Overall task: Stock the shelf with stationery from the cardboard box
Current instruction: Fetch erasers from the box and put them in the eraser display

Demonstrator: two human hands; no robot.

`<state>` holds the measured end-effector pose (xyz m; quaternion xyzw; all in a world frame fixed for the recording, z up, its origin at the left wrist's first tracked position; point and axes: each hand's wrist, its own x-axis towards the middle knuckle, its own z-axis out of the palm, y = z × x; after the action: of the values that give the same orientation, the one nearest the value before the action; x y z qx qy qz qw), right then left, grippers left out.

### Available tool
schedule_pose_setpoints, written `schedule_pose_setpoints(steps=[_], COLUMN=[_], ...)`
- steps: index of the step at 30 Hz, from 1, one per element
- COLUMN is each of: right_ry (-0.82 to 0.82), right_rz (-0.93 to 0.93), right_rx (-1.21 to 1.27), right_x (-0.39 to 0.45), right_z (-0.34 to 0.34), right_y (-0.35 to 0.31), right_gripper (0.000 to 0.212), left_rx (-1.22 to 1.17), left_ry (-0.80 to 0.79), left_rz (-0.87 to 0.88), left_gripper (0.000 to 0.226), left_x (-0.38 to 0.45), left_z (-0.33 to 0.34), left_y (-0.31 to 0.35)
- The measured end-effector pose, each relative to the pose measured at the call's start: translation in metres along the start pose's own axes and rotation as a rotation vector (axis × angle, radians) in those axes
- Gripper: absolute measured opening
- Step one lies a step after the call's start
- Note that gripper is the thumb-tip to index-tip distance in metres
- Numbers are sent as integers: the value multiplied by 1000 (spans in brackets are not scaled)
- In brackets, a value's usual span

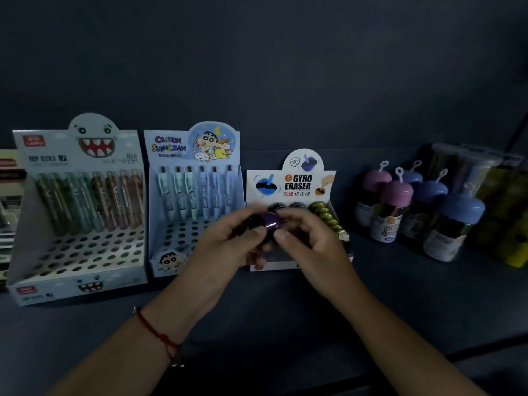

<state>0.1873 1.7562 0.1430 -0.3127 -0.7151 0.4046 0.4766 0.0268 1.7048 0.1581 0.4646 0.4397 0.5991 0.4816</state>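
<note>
A: What do we have hold of?

B: A shiny purple eraser (267, 221), pinched between both hands just in front of the eraser box (291, 181). Our left hand (228, 250) closes thumb and fingers on its left side; our right hand (303, 241) curls onto its right side, thumb beneath.

A: And the box?

B: It stands on the dark shelf (400, 295), with black and gold erasers (328, 215) in rows inside.

A: What's around it?

B: Just left, the cartoon pen box (194, 195), then the monster pen box (77, 207), both partly filled. To the right, apart from the box, jars with purple and blue lids (414, 212). A red string bracelet (155, 334) sits on our left wrist.
</note>
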Motion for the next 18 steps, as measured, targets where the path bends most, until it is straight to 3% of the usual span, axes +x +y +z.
schedule_pose_setpoints(steps=[7,12,15,18], right_ry=[18,94,225,367], right_rz=[150,202,174,83], right_rx=[280,371,387,231], right_x=[-8,-4,-1,3], right_z=[-6,-14,-19,-27], right_y=[-6,-2,2,8], right_gripper=[23,18,18,21], left_rx=[161,488,916,1394], left_ry=[47,16,-9,-176], left_rz=[42,216,363,459], left_gripper=[31,28,33,41], left_x=[-7,-10,-11,-13], left_z=[9,11,5,-1], left_y=[0,-5,-11,-24])
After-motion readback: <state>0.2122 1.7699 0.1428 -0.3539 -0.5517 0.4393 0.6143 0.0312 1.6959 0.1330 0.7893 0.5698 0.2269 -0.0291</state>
